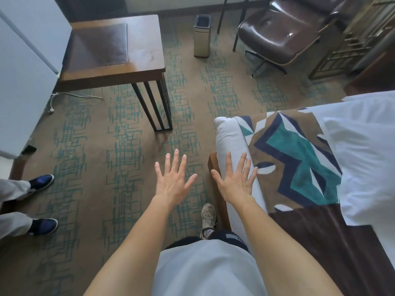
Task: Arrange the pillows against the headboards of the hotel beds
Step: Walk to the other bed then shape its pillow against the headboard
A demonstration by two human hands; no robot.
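Left hand [173, 178] spread over the carpet [119, 159], right hand [235, 180] spread too, maybe touching the bed [230, 135] at its left edge; white bedding [359, 146] lies further right.

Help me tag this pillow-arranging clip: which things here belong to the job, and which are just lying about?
Job: white-sheeted bed with teal-and-brown patterned runner; open left hand; open right hand. No pillow or headboard shows.
Lying about: brown wooden table; silver square waste bin; dark brown leather chair; white floor cable.

The bed [363, 157] lies right of the fingers [174, 161], the table [136, 50] ahead on their left, the bin [202, 39] and chair [284, 37] beyond.
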